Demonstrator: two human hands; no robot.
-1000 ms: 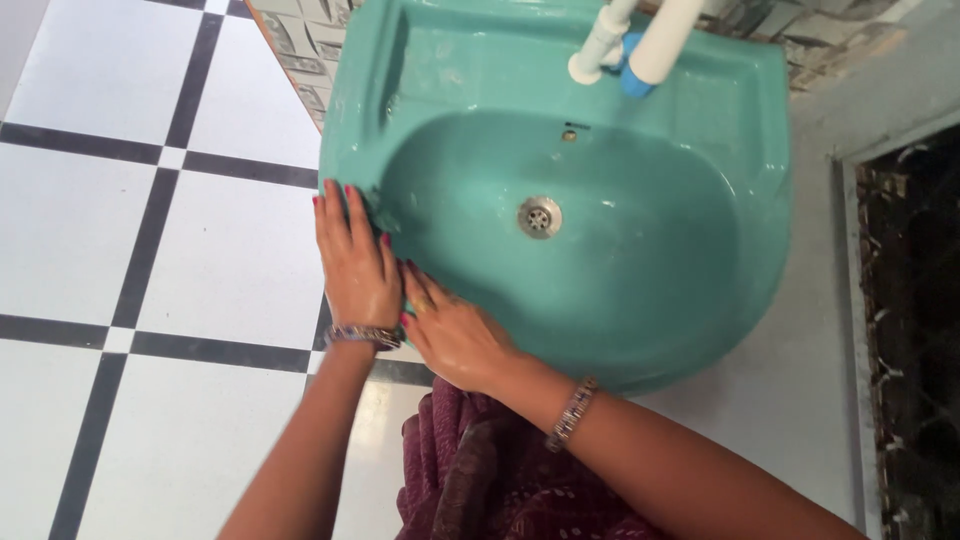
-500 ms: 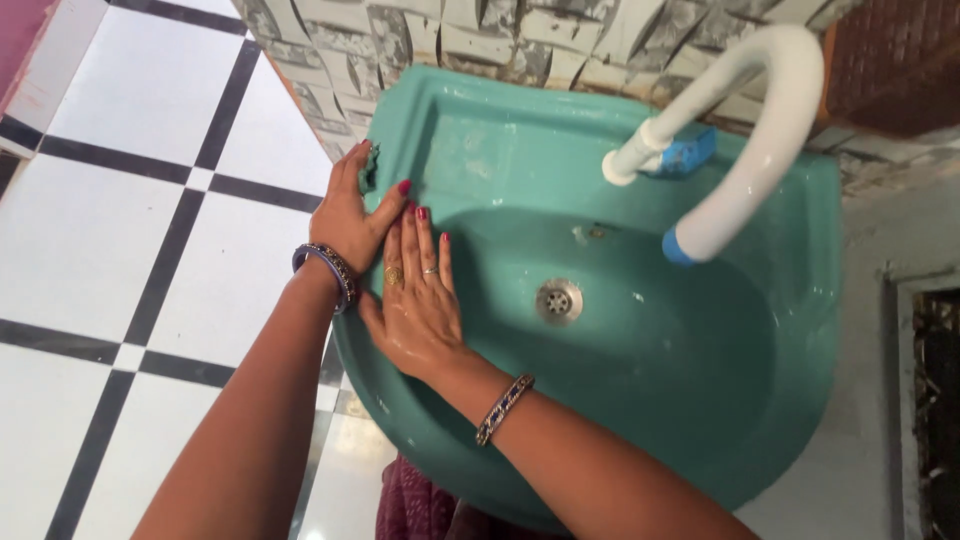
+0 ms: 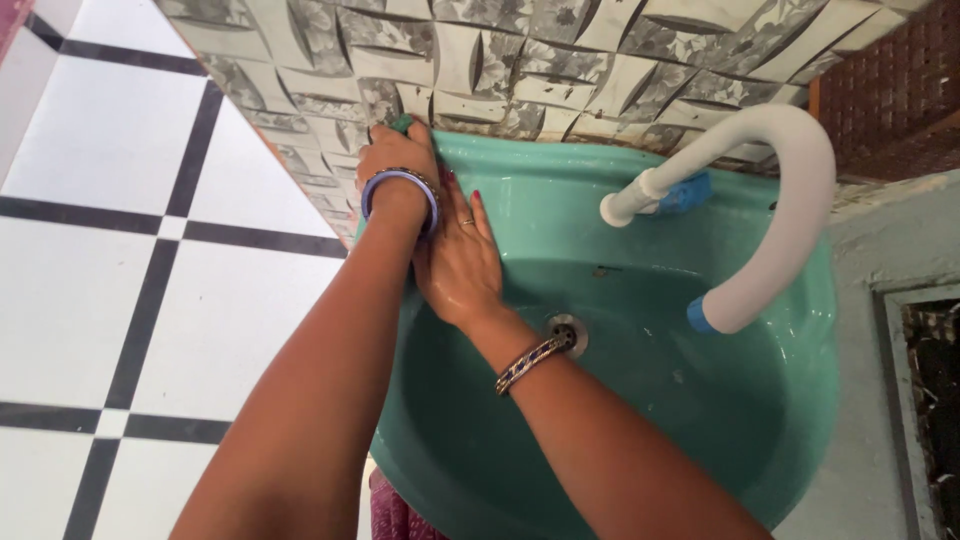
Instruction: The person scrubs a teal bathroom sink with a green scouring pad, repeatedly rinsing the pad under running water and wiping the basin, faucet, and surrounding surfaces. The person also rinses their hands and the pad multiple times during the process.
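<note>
Scrubbing looks partway done: the left hand (image 3: 398, 160) presses a small green scrubbing pad (image 3: 401, 124), gripped in curled fingers, on the teal ceramic washbasin's (image 3: 780, 400) back-left corner. The right hand (image 3: 462, 262) lies flat, fingers extended, on the wet rim beside it; I judge the bowl and the white curved plastic tap (image 3: 775, 200) remain to be wiped.

A white curved tap (image 3: 780, 200), patterned wall tiles (image 3: 520, 60), checkered floor (image 3: 120, 250).

I see no packages, labels, signs or screens anywhere in my view; nothing boxed, wrapped, printed or lit shows up.
</note>
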